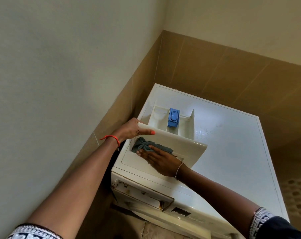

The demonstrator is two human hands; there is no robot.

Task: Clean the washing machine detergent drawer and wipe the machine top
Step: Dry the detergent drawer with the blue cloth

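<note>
The cream detergent drawer (186, 144) lies pulled out on the white washing machine top (232, 152), a blue insert (173, 117) standing in its middle compartment. My left hand (134, 130) grips the drawer's front panel at its left end, thumb over the edge. My right hand (160, 161) presses a grey cloth (146, 146) flat against the panel's face with straight fingers. Below, the empty drawer slot (146, 199) gapes in the machine's front.
The machine stands in a corner, a cream wall (60, 83) with brown tiling (232, 69) close on the left and behind. A wet smear (202, 132) marks the top to the right of the drawer. Patterned floor (296, 192) shows at the right.
</note>
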